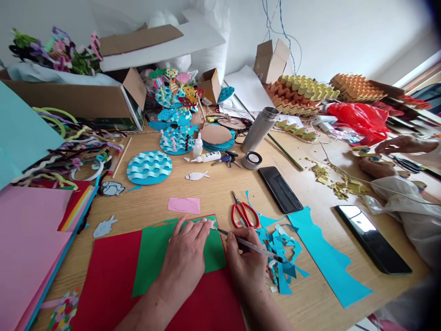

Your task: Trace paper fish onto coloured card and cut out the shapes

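My right hand is closed round a dark pencil, its tip at the edge of the green sheet. My left hand lies flat with fingers stretched over that sheet, pressing on a small white fish-shaped cutout, mostly hidden by the fingers. The green sheet rests on red sheets. Just beyond my left hand is a pink paper piece with a drawn outline. Red-handled scissors lie above my right hand, and another fish cutout sits farther back.
Blue scraps and blue paper lie at right, near two phones. A metal flask stands behind. Coloured sheets fill the left. Another person's hands are at far right.
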`<state>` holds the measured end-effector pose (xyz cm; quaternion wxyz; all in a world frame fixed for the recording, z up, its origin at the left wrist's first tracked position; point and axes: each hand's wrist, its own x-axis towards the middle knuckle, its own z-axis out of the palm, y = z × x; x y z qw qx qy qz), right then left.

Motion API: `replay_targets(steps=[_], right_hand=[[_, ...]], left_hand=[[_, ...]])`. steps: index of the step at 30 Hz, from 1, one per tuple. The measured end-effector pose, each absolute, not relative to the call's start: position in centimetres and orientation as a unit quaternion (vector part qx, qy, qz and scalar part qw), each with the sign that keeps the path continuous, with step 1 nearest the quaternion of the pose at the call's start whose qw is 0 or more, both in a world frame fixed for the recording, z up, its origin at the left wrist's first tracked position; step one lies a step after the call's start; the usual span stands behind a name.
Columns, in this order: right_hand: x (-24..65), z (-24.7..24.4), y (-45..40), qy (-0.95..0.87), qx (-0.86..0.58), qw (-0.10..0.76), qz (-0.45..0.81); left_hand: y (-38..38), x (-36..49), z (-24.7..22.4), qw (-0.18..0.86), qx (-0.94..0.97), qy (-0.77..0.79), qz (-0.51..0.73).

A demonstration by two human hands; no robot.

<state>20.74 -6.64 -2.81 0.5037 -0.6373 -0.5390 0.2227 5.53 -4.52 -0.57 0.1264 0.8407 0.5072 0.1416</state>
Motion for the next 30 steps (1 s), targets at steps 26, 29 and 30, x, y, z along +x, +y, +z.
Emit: replay_targets(steps=[26,29,30], right_hand=[[19.5,-1.0,-6.8,-0.667,-0.540,0.424,0.288],[19.3,-1.0,-6.7,-0.685,-0.537,0.412,0.269],[19.3,-1.0,-6.7,-0.689,-0.537,0.409,0.264]], left_hand=[[-2.0,3.1,2.7,0.270,0.828,0.488,0.062],[-2.2,3.2,2.8,0.267,0.829,0.487,0.068],[-2.2,3.2,2.8,0.265,0.829,0.487,0.070]])
